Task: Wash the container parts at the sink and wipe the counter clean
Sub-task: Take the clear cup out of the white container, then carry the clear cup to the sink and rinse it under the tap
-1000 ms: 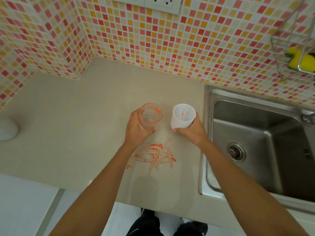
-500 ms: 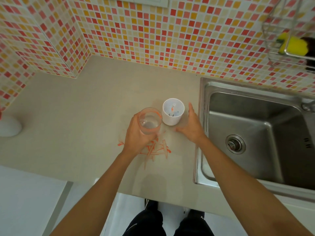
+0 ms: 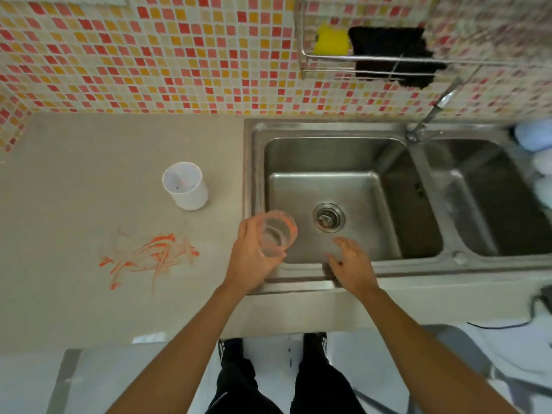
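My left hand [image 3: 249,258] grips a clear cup [image 3: 276,233] with orange smears on its rim, held over the left edge of the steel sink [image 3: 352,264]. My right hand [image 3: 352,264] hovers empty over the sink's front rim, fingers relaxed and spread. A white cup [image 3: 185,185] stands upright on the beige counter [image 3: 89,180], left of the sink, with a small orange mark inside. Orange streaks [image 3: 149,258] are smeared on the counter in front of it.
A wire rack [image 3: 373,59] on the tiled wall holds a yellow sponge [image 3: 331,40] and a black cloth [image 3: 391,55]. The faucet [image 3: 433,112] stands between the two sink basins. A drain [image 3: 328,218] sits in the left basin. White items [image 3: 534,135] lie at the far right.
My left hand has carried the clear cup from the counter to over the sink. My right hand let go of the white cup and moved over the sink. The view shifted right.
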The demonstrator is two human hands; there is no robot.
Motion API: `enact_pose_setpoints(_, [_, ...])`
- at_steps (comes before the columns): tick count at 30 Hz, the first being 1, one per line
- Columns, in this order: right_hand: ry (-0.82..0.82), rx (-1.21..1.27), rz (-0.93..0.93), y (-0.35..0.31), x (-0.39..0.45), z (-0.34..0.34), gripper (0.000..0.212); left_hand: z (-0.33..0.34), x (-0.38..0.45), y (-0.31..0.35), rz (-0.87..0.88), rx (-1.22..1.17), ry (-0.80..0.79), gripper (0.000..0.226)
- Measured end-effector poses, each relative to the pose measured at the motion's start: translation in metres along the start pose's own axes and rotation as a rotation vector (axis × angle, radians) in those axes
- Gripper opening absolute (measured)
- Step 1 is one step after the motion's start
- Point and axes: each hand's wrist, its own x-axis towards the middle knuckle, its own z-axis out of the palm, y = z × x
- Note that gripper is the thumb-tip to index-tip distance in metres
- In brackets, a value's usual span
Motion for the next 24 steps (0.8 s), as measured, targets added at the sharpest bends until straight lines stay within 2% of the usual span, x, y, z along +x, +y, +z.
enact_pose_setpoints(4, [-0.002,-0.199,-0.077,0.047,0.000,-0.014,0.048,0.049,0.009,0.010,0.021,0.248,-0.080,0.080])
enact_pose_setpoints(7, [-0.004,-0.226,-0.157,0.065,0.001,-0.017,0.043,0.072,0.016,0.010,-0.007,0.396,-0.074,0.075])
enact_pose_setpoints(10, [0.071,-0.216,-0.208,0.068,0.002,-0.016,0.039,0.087,0.023,0.009,-0.018,0.559,-0.043,0.076])
enact_pose_setpoints(14, [0.051,-0.220,-0.169,0.066,0.001,-0.019,0.039,0.102,0.033,0.013,-0.036,0.774,-0.027,0.069])
enact_pose_setpoints(17, [0.007,-0.248,-0.125,0.065,0.003,-0.017,0.045,0.110,0.039,0.021,-0.057,0.929,-0.070,0.063])
enact_pose_setpoints(24, [0.018,-0.237,-0.138,0.070,0.003,-0.014,0.040,0.121,0.045,0.027,0.024,1.251,-0.084,0.068])
